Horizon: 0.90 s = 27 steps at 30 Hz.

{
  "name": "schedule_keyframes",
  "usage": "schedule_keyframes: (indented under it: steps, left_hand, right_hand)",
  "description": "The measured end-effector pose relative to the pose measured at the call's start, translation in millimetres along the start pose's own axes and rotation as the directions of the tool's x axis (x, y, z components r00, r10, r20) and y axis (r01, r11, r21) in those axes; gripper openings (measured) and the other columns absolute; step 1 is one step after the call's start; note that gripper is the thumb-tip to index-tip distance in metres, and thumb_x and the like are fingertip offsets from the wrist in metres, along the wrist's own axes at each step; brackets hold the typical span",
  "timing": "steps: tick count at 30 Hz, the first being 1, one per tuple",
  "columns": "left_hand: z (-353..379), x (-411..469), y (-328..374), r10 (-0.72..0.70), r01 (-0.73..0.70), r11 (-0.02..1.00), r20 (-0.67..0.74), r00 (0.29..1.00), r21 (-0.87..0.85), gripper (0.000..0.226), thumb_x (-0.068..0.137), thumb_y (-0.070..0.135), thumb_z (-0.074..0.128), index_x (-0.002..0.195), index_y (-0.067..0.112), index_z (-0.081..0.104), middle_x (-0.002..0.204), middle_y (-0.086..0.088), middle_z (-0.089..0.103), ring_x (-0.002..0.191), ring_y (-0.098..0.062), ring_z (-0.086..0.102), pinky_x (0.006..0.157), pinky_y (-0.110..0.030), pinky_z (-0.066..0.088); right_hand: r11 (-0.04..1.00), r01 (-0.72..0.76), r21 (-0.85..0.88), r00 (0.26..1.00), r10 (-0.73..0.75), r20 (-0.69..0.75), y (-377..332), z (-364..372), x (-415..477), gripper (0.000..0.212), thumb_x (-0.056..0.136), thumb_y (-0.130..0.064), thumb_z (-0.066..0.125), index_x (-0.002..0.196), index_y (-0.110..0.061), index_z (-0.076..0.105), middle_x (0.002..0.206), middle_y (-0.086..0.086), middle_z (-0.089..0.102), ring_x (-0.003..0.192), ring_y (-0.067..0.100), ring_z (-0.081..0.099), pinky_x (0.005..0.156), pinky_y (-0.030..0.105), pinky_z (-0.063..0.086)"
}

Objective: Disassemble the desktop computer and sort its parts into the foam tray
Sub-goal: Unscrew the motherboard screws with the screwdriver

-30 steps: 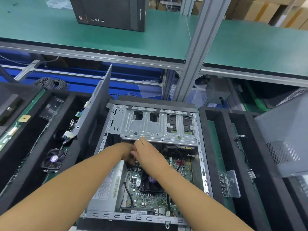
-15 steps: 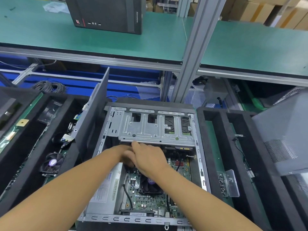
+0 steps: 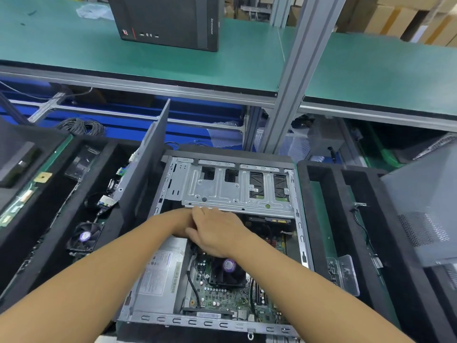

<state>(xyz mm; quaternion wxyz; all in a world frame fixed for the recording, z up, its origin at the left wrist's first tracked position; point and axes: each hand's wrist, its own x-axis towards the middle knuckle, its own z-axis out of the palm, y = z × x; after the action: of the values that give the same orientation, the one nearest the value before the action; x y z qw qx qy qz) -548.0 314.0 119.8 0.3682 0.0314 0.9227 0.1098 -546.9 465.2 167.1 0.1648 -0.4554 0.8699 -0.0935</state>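
Note:
The open desktop case (image 3: 300, 233) lies flat between two black foam trays. A metal drive cage (image 3: 222, 191) spans its far half. Nearer to me sit the grey power supply (image 3: 160, 271), the motherboard (image 3: 222, 300) and the black CPU fan (image 3: 228, 267). Both hands meet just under the cage's near edge. My right hand (image 3: 217, 231) lies over my left hand (image 3: 181, 222), back up, thumb by the cage edge. The fingers of both hands are hidden, and so is whatever they touch.
The left foam tray (image 3: 61, 219) holds a small fan (image 3: 85, 236), boards and cables. A grey side panel (image 3: 148, 164) leans at its right edge. In the right foam tray (image 3: 331, 194) lie a clear plastic piece (image 3: 346, 273) and a thin cable. Another black computer (image 3: 168, 18) stands on the green shelf.
My right hand has settled lower over my left hand and turned a little leftward. Both stay under the cage's near edge.

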Motion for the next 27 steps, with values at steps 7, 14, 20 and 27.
schedule_keyframes:
  steps: [7, 14, 20, 27]
  left_hand:
    - [8, 10, 4, 0.004, -0.003, 0.999, 0.020, 1.000, -0.031, 0.032, 0.087, 0.028, 0.072, 0.115, 0.013, 0.070, 0.120, -0.004, 0.067, 0.094, -0.016, 0.056, 0.086, -0.026, 0.044]
    - [12, 7, 0, -0.021, 0.014, 0.995, -0.070, 0.997, -0.098, 0.026, 0.080, 0.033, 0.078, 0.103, 0.023, 0.072, 0.106, 0.003, 0.071, 0.080, -0.007, 0.053, 0.058, -0.014, 0.035]
    - [9, 5, 1, -0.052, 0.044, 0.995, -0.093, 0.994, -0.092, 0.034, 0.081, 0.034, 0.078, 0.112, 0.021, 0.071, 0.114, 0.002, 0.069, 0.101, -0.016, 0.060, 0.078, -0.021, 0.040]
    - [12, 6, 1, -0.037, 0.024, 0.993, -0.121, 0.992, -0.114, 0.031, 0.081, 0.031, 0.077, 0.111, 0.023, 0.071, 0.115, 0.002, 0.070, 0.093, -0.012, 0.058, 0.077, -0.020, 0.041]
  right_hand:
    - [0.991, -0.088, -0.104, 0.988, 0.074, -0.137, -2, 1, 7, 0.039, 0.104, -0.041, 0.034, 0.120, -0.006, 0.043, 0.096, 0.016, 0.065, 0.084, 0.037, 0.064, 0.059, 0.038, 0.037]
    - [0.999, -0.036, 0.008, 0.999, 0.037, -0.026, 6, -8, 2, 0.029, 0.099, -0.034, 0.049, 0.114, -0.010, 0.042, 0.100, 0.013, 0.061, 0.083, 0.034, 0.056, 0.062, 0.037, 0.038]
    - [0.994, 0.021, 0.108, 0.997, -0.028, 0.069, 9, -18, 3, 0.022, 0.094, -0.024, 0.054, 0.114, -0.015, 0.047, 0.110, 0.010, 0.051, 0.092, 0.028, 0.052, 0.072, 0.037, 0.040]
    - [0.987, -0.158, 0.039, 0.987, 0.158, -0.001, 3, -12, 5, 0.034, 0.103, -0.040, 0.039, 0.114, -0.010, 0.051, 0.104, 0.016, 0.062, 0.081, 0.031, 0.052, 0.066, 0.037, 0.039]
